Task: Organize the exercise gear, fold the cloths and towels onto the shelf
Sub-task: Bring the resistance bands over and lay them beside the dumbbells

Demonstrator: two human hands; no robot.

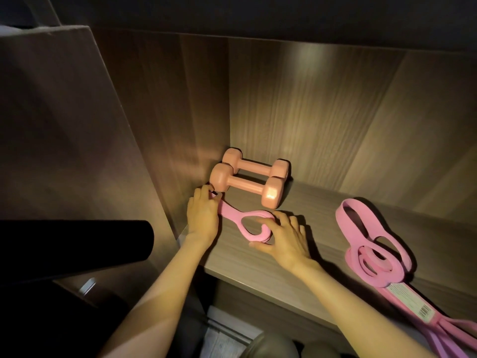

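Observation:
A pink resistance band point(233, 217) lies flat on the wooden shelf point(309, 244), folded into a loop. My left hand point(202, 215) pinches its left end close to the shelf's side wall. My right hand point(286, 235) holds the looped right end, index finger hooked through the loop and thumb below it. Two salmon-pink dumbbells point(247, 180) lie side by side just behind the band in the shelf's back left corner. A second bundle of pink bands point(374, 251) with a barcode label lies on the shelf to the right, its tail hanging over the front edge.
A dark rolled cylinder point(77, 245), perhaps a mat, juts in from the left below the shelf. The wooden side panel point(64, 125) stands at left and the back wall point(309, 112) behind. A grey rounded object point(271, 344) sits low under the shelf front.

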